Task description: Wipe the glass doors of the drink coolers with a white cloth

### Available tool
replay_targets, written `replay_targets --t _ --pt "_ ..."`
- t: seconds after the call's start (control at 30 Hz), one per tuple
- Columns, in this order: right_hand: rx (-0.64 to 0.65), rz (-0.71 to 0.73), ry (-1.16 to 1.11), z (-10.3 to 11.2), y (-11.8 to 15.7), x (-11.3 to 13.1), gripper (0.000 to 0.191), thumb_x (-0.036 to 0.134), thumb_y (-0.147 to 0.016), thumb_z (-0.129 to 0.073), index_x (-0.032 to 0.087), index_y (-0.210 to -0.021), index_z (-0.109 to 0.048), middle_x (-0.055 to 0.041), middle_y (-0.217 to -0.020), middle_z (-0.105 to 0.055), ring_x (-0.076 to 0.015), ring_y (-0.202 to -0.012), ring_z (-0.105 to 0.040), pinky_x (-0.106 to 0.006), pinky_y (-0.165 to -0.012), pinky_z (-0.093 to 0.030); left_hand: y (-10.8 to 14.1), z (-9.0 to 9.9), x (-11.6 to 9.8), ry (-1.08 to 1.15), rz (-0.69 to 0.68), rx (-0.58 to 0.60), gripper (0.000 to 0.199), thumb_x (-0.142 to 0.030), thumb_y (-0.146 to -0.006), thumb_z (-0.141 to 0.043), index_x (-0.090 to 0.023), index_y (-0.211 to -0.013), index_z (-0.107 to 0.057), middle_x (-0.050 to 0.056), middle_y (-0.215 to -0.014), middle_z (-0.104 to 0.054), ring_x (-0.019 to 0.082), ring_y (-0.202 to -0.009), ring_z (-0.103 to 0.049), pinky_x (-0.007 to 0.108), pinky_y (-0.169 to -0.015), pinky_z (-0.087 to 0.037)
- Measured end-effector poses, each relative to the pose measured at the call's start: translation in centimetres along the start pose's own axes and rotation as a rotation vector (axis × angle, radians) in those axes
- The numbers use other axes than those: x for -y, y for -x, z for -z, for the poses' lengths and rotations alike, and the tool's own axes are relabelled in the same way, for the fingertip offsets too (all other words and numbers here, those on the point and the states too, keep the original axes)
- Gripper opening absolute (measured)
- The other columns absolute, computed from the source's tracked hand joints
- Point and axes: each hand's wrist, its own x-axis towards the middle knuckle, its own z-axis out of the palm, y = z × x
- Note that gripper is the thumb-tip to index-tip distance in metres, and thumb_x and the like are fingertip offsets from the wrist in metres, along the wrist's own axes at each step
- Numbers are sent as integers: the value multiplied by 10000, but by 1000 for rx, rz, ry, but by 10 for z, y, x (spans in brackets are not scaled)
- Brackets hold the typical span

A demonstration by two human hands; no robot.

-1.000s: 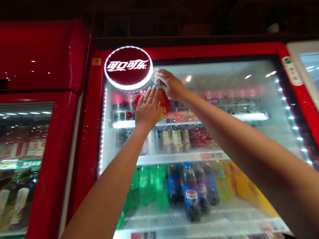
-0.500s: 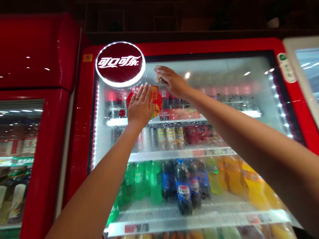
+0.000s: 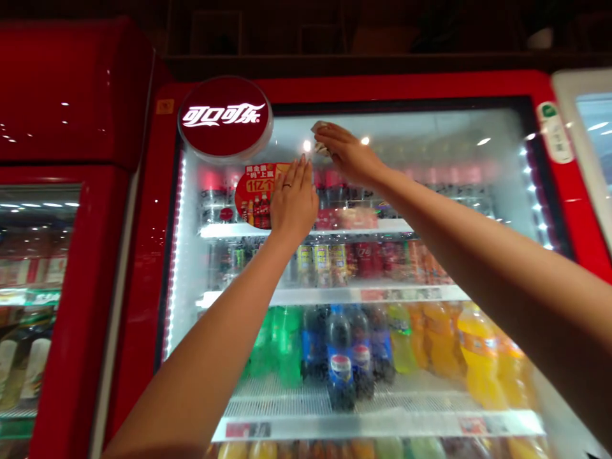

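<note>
My left hand point(image 3: 294, 199) lies flat with fingers stretched out over the right part of a round red sticker point(image 3: 253, 199) on the cooler's glass door point(image 3: 411, 137). A ring is on one finger. Up and to the right, my right hand point(image 3: 348, 152) is closed around a crumpled pale cloth point(image 3: 320, 137), which is held against the upper glass; part of it is hidden in my fingers. Behind the glass stand rows of drinks, among them dark cola bottles point(image 3: 340, 363), green bottles point(image 3: 289, 344) and orange bottles point(image 3: 478, 357).
A round red sign point(image 3: 224, 118) with white lettering juts out at the door's upper left corner. Another red cooler point(image 3: 62, 95) stands at left, and a white-framed one point(image 3: 568, 115) at right. Dark shelving point(image 3: 287, 38) runs above.
My left hand has slid right over the sticker, uncovering its left part. My right hand with the cloth has shifted slightly right. The sign's bright rim light has gone dark.
</note>
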Motion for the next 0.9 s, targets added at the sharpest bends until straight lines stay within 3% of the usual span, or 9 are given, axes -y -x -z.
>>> replay_targets --t 0.1,0.27,0.37,0.53,0.63,0.7,0.8,0.9 --pt "-28 -10 25 11 8 -11 530 380 -1044 -421 387 -1529 -635 67 -1657 -566 -257 -1632 -405 -572 -1368 -345 -1 -7 -4 -21 29 -22 622 -228 -1095 -342 -226 -1717 -370 69 -1791 -378 227 -1686 -312 513 -1401 -261" --pt "-117 -75 67 5 -24 -27 537 354 -1039 -445 356 -1546 -621 13 -1631 -605 -293 -1631 -408 -612 -1362 -331 2 -7 -5 -51 22 -39 628 -206 -1081 -365 -198 -1710 -382 86 -1785 -382 247 -1681 -328 531 -1396 -279" --pt "-123 -73 63 -7 -34 -16 536 337 -1038 -447 349 -1543 -625 4 -1625 -613 -297 -1630 -411 -610 -1358 -343 3 -5 -6 -78 19 -24 617 -204 -1086 -351 -152 -1699 -397 106 -1789 -370 249 -1683 -319 506 -1398 -280" --pt "-10 47 54 0 -4 1 556 332 -1048 -411 385 -1568 -602 49 -1672 -555 -244 -1630 -410 -549 -1364 -356 3 -3 -7 -56 17 -22 622 -201 -1077 -363 -147 -1696 -401 114 -1784 -373 256 -1681 -325 518 -1398 -282" --pt "-29 41 52 15 5 -12 558 328 -1045 -411 340 -1566 -609 3 -1675 -558 -266 -1614 -439 -572 -1353 -368 4 -3 -7 -37 26 -41 630 -203 -1068 -392 -178 -1697 -405 99 -1774 -393 261 -1674 -342 535 -1396 -284" --pt "-93 -6 53 20 -3 -28 540 346 -1041 -433 331 -1544 -631 -24 -1659 -578 -297 -1606 -452 -605 -1341 -373 4 -3 -8 -38 28 -44 629 -204 -1069 -392 -181 -1698 -406 100 -1774 -393 265 -1673 -346 540 -1394 -287" --pt "-178 -44 50 15 -26 -46 516 401 -1054 -450 357 -1534 -635 -22 -1588 -651 -321 -1598 -462 -655 -1332 -355 4 -3 -8 -59 32 -17 627 -199 -1075 -365 -147 -1699 -398 112 -1784 -370 265 -1679 -332 534 -1396 -285" --pt "-180 -10 46 5 -34 -46 516 426 -1078 -432 345 -1552 -620 -25 -1585 -654 -311 -1609 -445 -638 -1340 -342 3 -2 -9 -95 37 19 630 -192 -1080 -342 -85 -1699 -378 123 -1798 -337 258 -1692 -295 500 -1408 -255"
